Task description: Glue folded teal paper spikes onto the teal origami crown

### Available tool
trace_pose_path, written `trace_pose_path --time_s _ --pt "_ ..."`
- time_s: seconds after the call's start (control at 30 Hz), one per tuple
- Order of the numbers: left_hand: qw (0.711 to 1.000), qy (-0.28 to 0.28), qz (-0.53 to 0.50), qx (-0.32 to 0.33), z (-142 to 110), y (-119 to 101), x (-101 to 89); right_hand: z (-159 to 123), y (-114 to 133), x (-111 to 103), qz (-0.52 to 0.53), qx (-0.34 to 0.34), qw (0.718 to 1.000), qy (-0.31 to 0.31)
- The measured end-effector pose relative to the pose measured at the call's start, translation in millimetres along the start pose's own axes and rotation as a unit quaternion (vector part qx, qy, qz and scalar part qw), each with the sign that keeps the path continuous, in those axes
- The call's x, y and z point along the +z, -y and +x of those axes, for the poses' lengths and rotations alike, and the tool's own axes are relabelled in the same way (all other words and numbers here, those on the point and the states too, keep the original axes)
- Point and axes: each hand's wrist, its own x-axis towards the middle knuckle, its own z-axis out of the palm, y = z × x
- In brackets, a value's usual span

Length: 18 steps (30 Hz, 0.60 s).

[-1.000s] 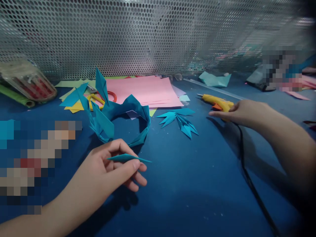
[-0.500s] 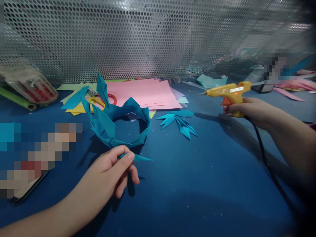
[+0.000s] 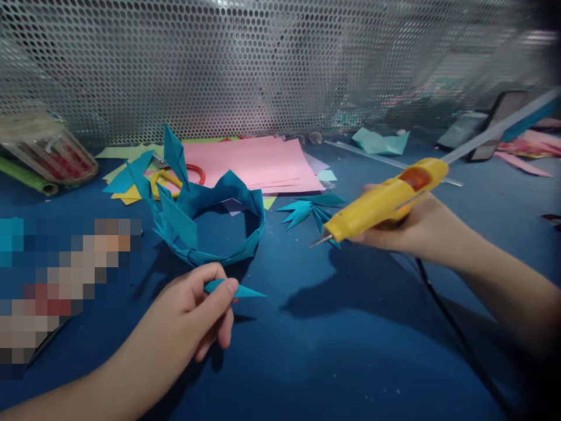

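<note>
My right hand (image 3: 416, 228) has swung the yellow glue gun (image 3: 372, 204) inward, so its metal nozzle now points down and left, nearer the blue paper spike (image 3: 249, 290); they remain apart, so no glue can reach it yet. That hand wraps the grip; my left hand (image 3: 188, 321) pinches the spike between thumb and fingers, its crisp folds tapering to 1 sharp tip. Just beyond stands the folded-paper ring (image 3: 193, 202), matte, with upright leaf shapes at its left. Right of it lies a splayed paper cluster (image 3: 302, 209); farther, smooth pink sheets (image 3: 258, 164) and a perforated screen (image 3: 245, 70).
</note>
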Motion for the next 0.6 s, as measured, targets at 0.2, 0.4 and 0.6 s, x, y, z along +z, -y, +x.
trace_pose_path --time_s 0.2,0.4,0.6 --pt "1.0 -0.007 0.005 -0.011 -2 -6 2.3 -11 29 31 -0.031 -0.067 0.997 -0.027" --pt "0.999 -0.028 0.007 -0.024 -3 -12 5.9 -16 32 44 -0.048 -0.115 0.992 -0.007" --pt "1.0 0.011 0.008 -0.016 -1 -10 2.9 -19 31 50 -0.057 -0.123 0.991 -0.008"
